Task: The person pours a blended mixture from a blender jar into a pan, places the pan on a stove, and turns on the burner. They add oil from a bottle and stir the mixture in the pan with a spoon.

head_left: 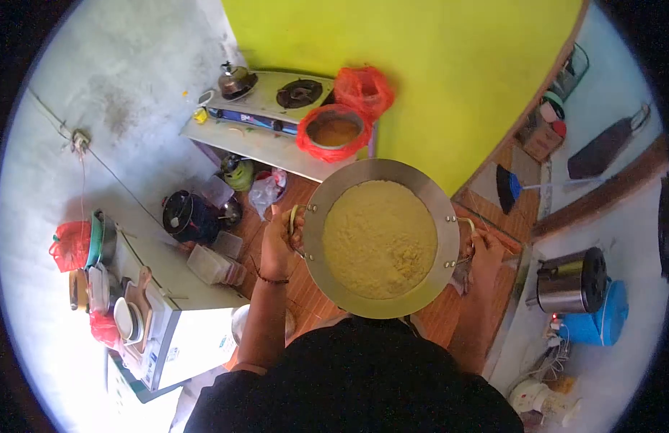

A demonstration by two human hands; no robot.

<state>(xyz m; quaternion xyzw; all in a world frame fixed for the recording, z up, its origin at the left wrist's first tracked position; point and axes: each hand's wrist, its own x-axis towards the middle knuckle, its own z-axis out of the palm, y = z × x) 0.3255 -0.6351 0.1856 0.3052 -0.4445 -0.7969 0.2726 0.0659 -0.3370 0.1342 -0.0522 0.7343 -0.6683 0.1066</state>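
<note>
A wide metal pan [317, 278] with two loop handles is held level in front of my body, with a pale yellow, lumpy food [374, 231] spread inside it. My left hand [278, 234] is closed round the left handle. On the other side, my right hand [484, 252] grips the right handle, a cloth-like bit showing beneath it. Beyond the pan stands a low table [276, 149] bearing a two-burner stove [266, 101]. A pot of orange-brown food [334, 132], wrapped in a red plastic bag, sits at the table's right end.
A kettle [235, 81] is on the stove's left burner. Dark pots [186, 216], a green gas cylinder [238, 174] and plastic containers [210, 265] are on the floor at left. A white cabinet [197, 343] stands nearer. At right are a broom [509, 189] and a metal cooker [572, 281].
</note>
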